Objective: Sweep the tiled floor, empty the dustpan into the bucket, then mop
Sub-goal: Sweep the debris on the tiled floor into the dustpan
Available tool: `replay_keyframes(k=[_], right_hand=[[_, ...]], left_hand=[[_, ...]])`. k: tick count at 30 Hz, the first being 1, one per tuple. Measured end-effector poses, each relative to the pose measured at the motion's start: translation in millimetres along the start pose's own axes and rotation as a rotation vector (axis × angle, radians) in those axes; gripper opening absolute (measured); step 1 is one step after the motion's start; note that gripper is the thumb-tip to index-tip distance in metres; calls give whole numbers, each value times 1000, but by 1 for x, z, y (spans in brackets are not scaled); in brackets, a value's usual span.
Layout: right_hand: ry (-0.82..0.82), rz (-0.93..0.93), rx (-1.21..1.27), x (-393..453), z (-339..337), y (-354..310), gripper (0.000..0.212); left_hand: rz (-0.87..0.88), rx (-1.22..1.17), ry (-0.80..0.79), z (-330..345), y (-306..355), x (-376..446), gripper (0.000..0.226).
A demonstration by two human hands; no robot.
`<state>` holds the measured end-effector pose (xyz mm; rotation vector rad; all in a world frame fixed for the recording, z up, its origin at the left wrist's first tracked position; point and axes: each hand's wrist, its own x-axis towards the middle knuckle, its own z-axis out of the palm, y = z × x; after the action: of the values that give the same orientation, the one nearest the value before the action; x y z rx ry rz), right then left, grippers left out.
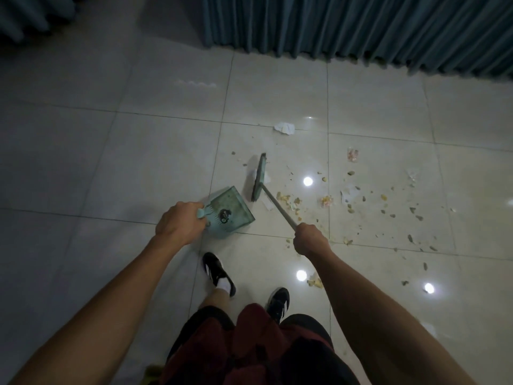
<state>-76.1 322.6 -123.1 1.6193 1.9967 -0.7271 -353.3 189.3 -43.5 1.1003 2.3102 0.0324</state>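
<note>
No readable writing or brand on anything. Left hand is wrapped round the handle of the teal dustpan, which sits tilted on the tiled floor; a small dark bit lies inside the pan. Broom head is just right of the dustpan, beside its open mouth; right hand grips the broom's stick. Crumbs and scraps are spread right of the dustpan; a paper scrap lies beyond it, toward the curtain. Left of the dustpan there's bare tile. Shoes are on the near side of the dustpan.
</note>
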Motion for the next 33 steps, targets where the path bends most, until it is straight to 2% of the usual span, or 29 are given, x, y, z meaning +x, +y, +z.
replay_keyframes(k=[8,14,21,24,33], right_hand=[[-27,-43,-65,49,-25,-134,28],[-59,-74,-59,79,-36,-200,28],[-66,-86,-16,123,-53,-242,26],[-79,-108,11,150,-63,-256,24],[-192,-65,116,220,-109,-284,27]], left_hand=[[-79,-54,28,-59,-96,63,15],[-86,-74,12,-96,-134,107,10],[-104,-55,13,-131,-137,169,15],[-127,-51,4,-146,-125,195,10],[-132,-45,3,-171,-96,265,11]])
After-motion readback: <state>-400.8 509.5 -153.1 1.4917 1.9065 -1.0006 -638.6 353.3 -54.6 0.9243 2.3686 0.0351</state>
